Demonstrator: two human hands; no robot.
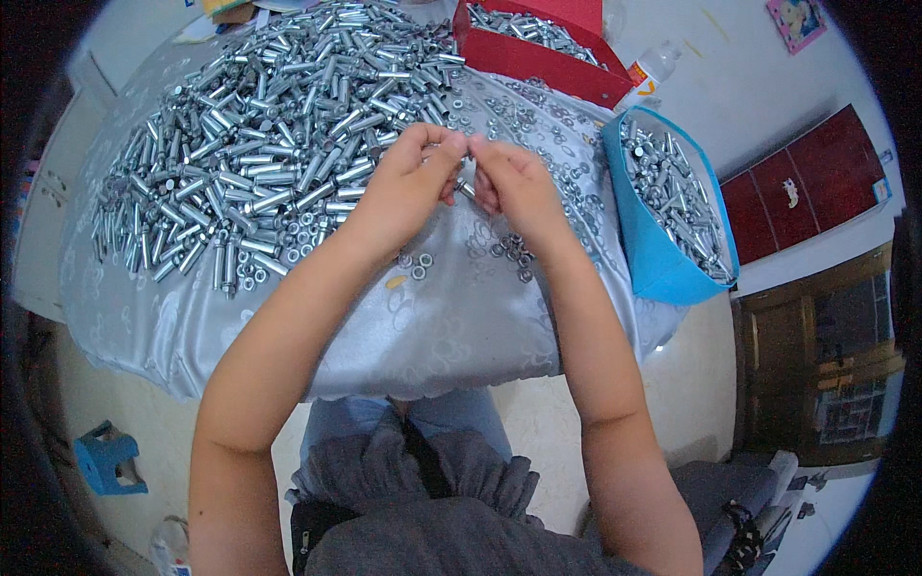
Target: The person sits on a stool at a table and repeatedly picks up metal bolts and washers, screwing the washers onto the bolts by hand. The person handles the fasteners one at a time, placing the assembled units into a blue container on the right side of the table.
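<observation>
My left hand (415,182) and my right hand (521,184) meet above the table, thumbs and fingertips pinched close together. What the fingertips hold is too small and covered to make out. Just under them, between the hands, shows part of a shiny metal bolt (467,188); whether it is held or lies on the cloth I cannot tell. To the left spreads a big heap of silver sleeve anchor bolts (279,144). Loose nuts (419,265) lie near my left wrist, and a small cluster of darker nuts (515,254) sits beside my right wrist.
A silvery patterned cloth (461,336) covers the table. At the right edge stands a blue fabric bin (672,259) full of bolts. Behind it are a red box (538,72) with more bolts and a clear bottle (655,67). Washers (576,182) lie scattered between bin and hands.
</observation>
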